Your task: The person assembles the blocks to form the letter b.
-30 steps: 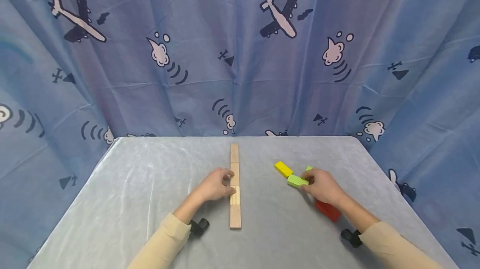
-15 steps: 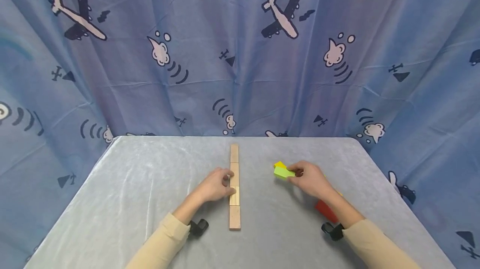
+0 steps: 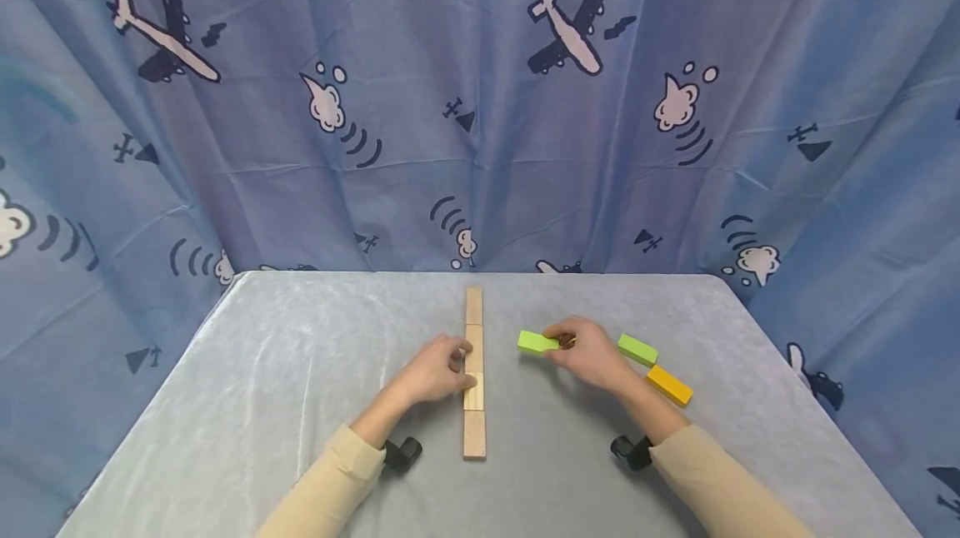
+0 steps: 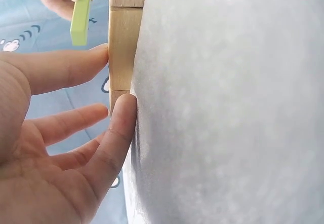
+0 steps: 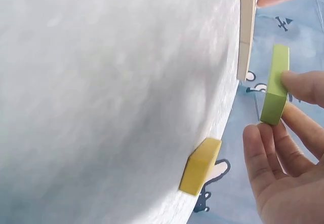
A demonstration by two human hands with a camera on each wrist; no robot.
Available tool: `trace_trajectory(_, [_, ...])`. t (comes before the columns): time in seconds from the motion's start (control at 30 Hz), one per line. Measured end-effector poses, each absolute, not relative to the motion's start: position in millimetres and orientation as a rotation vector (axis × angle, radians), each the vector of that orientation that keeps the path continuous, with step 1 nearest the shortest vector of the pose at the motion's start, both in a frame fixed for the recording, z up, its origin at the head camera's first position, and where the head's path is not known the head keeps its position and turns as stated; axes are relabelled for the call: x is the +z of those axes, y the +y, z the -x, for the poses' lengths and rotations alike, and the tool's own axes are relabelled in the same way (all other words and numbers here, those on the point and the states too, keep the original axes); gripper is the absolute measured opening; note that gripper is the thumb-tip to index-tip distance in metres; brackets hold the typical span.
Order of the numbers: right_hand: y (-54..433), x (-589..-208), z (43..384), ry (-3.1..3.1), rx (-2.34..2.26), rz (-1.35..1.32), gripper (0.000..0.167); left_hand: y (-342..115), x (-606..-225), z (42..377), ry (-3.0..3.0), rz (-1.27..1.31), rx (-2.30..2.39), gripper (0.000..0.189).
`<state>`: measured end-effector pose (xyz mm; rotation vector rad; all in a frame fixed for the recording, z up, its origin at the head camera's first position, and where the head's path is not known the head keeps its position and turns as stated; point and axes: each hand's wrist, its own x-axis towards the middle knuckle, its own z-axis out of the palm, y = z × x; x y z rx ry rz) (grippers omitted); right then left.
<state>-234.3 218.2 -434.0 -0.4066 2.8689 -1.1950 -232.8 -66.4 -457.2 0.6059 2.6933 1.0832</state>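
Observation:
In the head view a row of wooden blocks (image 3: 474, 434) lies end to end across the middle of the table. My left hand (image 3: 432, 371) touches the row's left side with thumb and forefinger, its fingers fairly straight; the left wrist view shows these fingertips against a wooden block (image 4: 124, 49). My right hand (image 3: 592, 351) pinches a light green block (image 3: 537, 343) just right of the row. In the right wrist view this green block (image 5: 277, 82) is off the tabletop, between thumb and fingers. A yellow block (image 5: 201, 167) lies on the table, mostly hidden by my right hand in the head view.
Right of my right hand, another green block (image 3: 637, 350) and an orange block (image 3: 669, 386) lie on the grey cloth-covered table (image 3: 300, 338). A blue curtain (image 3: 405, 130) with aeroplane prints hangs behind the table's far edge.
My right hand has picked up the light green block and carried it left towards the wooden row. The red block has gone out of sight beneath the right forearm. My left hand stays put.

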Motion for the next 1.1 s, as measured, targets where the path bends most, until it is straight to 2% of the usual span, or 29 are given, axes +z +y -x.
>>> trace_trajectory(0.43, [186.5,-432.9,253.3,2.861,-1.134,0.483,0.029,-65.8,-457.2,235.0,2.698,-0.57,1.062,0.052])
trace_trajectory(1.1, [165.2,-454.2,263.7,2.816,-0.965,0.478,0.03,-64.8,-457.7,235.0,2.696,-0.587,1.072,0.051])
